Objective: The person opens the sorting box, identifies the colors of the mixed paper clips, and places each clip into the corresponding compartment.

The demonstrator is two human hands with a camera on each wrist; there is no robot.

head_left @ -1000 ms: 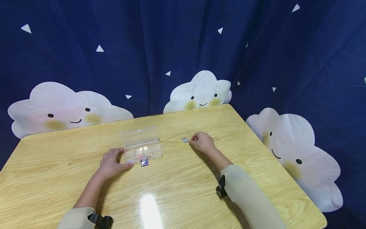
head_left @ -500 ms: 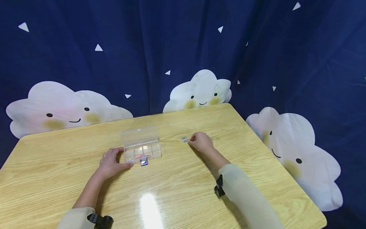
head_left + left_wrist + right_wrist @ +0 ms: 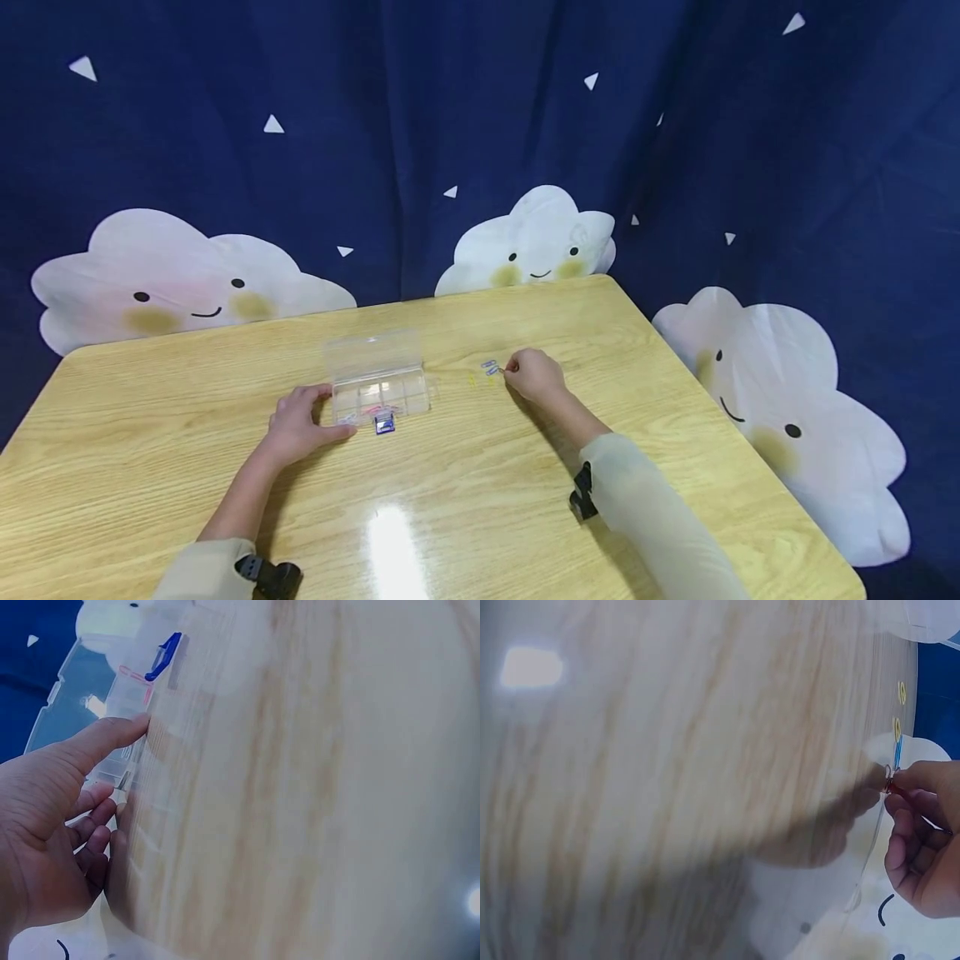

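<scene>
Wooden table [image 3: 450, 500] fills the head view, backed by a navy curtain [image 3: 450, 100] printed with white clouds. A clear compartment box [image 3: 378, 392] sits just left of centre, lid open toward twelve o'clock, blue latch [image 3: 385, 424] at its six o'clock edge. The left hand [image 3: 296, 425] rests at the box's eight o'clock, thumb touching its near corner, fingers loosely curved along its left end. At the box's three o'clock, apart from it, the right hand [image 3: 534, 375] pinches a small paper clip [image 3: 508, 367] at its fingertips; blue clips [image 3: 489, 367] lie just beside it at nine o'clock.

Left wrist view: the thumb [image 3: 105, 739] presses the box's edge, the other fingers loosely curled.

Right wrist view: thumb and forefinger pinch a reddish clip [image 3: 889, 784]; yellow and blue clips [image 3: 897, 735] lie at twelve o'clock.
</scene>
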